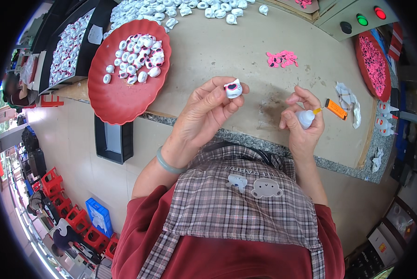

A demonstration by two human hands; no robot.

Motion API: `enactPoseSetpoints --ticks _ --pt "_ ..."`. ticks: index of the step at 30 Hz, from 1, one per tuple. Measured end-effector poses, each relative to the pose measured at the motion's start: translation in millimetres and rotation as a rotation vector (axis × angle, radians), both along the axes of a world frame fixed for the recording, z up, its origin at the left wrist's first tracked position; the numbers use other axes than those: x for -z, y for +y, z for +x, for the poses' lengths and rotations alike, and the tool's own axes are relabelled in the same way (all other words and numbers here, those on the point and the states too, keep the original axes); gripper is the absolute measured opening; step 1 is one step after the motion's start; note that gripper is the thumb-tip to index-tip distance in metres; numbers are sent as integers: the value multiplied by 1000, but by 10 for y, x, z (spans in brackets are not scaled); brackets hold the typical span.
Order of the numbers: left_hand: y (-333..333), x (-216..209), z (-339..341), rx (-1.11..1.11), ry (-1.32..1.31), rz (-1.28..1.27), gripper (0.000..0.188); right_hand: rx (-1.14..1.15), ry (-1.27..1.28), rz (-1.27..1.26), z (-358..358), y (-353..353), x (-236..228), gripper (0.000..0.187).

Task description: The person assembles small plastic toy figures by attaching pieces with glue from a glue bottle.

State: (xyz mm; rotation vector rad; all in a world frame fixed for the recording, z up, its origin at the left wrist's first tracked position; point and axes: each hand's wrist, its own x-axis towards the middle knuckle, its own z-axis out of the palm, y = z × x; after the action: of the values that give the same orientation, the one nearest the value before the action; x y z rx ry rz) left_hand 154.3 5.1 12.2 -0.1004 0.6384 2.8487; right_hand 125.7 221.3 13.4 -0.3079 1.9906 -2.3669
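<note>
My left hand (200, 111) is raised over the near side of the table. Its thumb and fingers pinch a small white cat-head figurine (233, 89) that wears pink-rimmed dark glasses. My right hand (306, 139) is curled round a small whitish squeeze bottle (305, 119), whose yellow tip (317, 111) points up and to the right. The bottle and the figurine are apart. Beyond my hands lies a small heap of pink pieces with dark lenses (282, 59). To the left, a red scalloped tray (107, 100) holds several figurine heads, some with pink glasses on.
Many white heads (145, 9) cover the table's far left. A black bin (90, 51) of heads stands beyond the tray. At right are an orange lighter-like object (336, 109), crumpled tissue (349, 102), several small bottles (384, 123) and a red dish (373, 65) of pink pieces.
</note>
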Motion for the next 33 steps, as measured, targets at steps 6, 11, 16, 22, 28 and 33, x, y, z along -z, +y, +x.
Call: enactPoseSetpoints --ticks 6,11,16,22,28,33 --pt "59 19 -2 52 -7 99 35 16 8 29 2 88 -33 44" --pt "80 71 -45 55 29 27 40 82 12 146 12 220 -113 43" --pt "-31 95 93 -18 -53 47 42 273 164 496 -217 670 -237 35" --pt "55 87 -12 40 -33 80 39 614 -8 857 -514 1501 -421 24" --pt "134 57 -12 55 -45 45 37 471 120 1123 -781 1561 -251 24" --pt "90 66 -5 70 -12 18 40 251 65 1361 -950 1431 -227 16"
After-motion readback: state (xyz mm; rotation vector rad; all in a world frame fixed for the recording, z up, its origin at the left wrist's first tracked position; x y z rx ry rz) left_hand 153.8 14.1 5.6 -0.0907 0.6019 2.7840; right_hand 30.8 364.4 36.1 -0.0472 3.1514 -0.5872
